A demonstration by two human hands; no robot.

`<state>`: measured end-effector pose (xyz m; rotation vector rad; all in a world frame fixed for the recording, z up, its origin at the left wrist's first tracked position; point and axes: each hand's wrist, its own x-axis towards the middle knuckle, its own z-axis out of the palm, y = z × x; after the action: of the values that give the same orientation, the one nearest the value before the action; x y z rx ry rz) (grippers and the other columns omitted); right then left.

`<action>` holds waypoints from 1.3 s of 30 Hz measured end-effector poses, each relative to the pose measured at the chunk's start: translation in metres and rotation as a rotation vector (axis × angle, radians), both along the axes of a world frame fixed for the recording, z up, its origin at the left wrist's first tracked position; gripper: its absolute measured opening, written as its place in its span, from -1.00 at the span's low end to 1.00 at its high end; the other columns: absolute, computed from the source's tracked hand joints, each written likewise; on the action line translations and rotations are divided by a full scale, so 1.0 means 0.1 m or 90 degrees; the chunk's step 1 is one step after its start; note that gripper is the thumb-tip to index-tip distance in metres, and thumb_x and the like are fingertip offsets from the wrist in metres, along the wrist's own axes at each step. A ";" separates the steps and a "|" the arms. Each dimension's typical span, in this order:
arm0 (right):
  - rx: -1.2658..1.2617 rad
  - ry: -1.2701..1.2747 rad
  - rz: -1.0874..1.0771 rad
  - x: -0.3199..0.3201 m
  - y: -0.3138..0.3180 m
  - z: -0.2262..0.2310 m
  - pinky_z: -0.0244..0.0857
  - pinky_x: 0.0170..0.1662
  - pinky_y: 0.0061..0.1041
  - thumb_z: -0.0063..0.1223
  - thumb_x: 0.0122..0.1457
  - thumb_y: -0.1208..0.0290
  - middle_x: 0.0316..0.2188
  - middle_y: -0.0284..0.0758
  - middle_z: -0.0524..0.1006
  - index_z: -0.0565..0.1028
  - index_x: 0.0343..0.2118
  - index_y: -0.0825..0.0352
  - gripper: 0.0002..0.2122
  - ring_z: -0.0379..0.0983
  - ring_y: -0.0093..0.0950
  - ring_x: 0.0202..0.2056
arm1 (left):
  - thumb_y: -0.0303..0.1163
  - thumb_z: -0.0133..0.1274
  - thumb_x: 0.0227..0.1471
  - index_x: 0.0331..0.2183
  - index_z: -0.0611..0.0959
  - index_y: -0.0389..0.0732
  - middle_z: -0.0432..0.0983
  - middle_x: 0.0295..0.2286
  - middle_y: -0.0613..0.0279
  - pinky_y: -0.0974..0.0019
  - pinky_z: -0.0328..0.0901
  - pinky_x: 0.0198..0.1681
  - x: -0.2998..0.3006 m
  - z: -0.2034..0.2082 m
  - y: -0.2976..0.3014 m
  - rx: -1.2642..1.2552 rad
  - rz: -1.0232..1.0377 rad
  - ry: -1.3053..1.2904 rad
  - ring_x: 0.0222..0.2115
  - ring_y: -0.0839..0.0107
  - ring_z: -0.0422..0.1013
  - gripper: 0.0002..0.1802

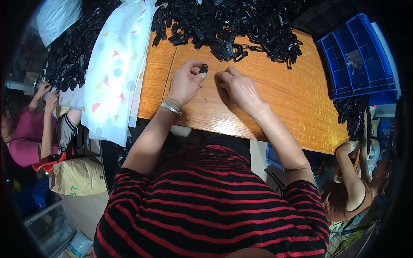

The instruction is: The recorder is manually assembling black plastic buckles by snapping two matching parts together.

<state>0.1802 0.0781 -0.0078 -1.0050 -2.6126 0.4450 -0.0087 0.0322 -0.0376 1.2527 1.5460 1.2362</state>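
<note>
Striped red-and-black shirt [206, 206] fills the lower view, forearms reaching up over a wooden table [297, 103]. Left hand [186, 82], bracelets at the wrist, pinches a small black clip [203, 68] between thumb and fingertips, just above the tabletop. Right hand [238, 88] rests close beside it, fingers curled down against the wood; whether it holds anything cannot be told. Heap of black clips [228, 26] lies just beyond both hands. Patterned white bag [114, 73] left, blue crate [357, 60] right. Co-workers at both sides.
</note>
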 end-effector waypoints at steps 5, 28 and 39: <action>-0.003 -0.041 -0.070 0.06 -0.14 0.03 0.41 -0.33 -0.23 0.15 0.06 0.41 -0.34 -0.17 0.46 0.50 -0.25 0.33 -0.80 0.49 -0.11 -0.40 | -0.44 0.07 0.12 -0.12 0.52 -0.33 0.47 -0.48 0.37 0.63 0.28 -0.52 -0.07 0.10 -0.10 -0.090 -0.015 -0.225 -0.57 0.68 0.39 -0.72; -0.029 0.387 -0.084 -0.15 -0.33 0.24 0.33 -0.50 -0.63 0.21 0.04 0.55 -0.42 -0.29 0.51 0.53 -0.30 0.39 -0.85 0.46 -0.58 -0.55 | -0.52 0.08 0.09 -0.08 0.54 -0.32 0.53 -0.34 0.34 0.65 0.30 -0.48 0.10 0.32 -0.30 0.087 -0.094 -0.286 -0.57 0.73 0.36 -0.68; 0.072 0.376 -0.094 -0.19 -0.43 0.11 0.34 -0.51 -0.60 0.27 -0.03 0.54 -0.44 -0.31 0.47 0.50 -0.26 0.37 -0.76 0.46 -0.54 -0.48 | -0.47 0.02 0.15 -0.04 0.54 -0.30 0.51 -0.46 0.41 0.67 0.22 -0.51 0.23 0.26 -0.42 0.126 -0.090 -0.285 -0.57 0.76 0.32 -0.68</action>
<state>0.1616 0.0349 0.0028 -0.8591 -2.0021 0.4653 0.0139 -0.0097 -0.0116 1.0902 1.0176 1.4813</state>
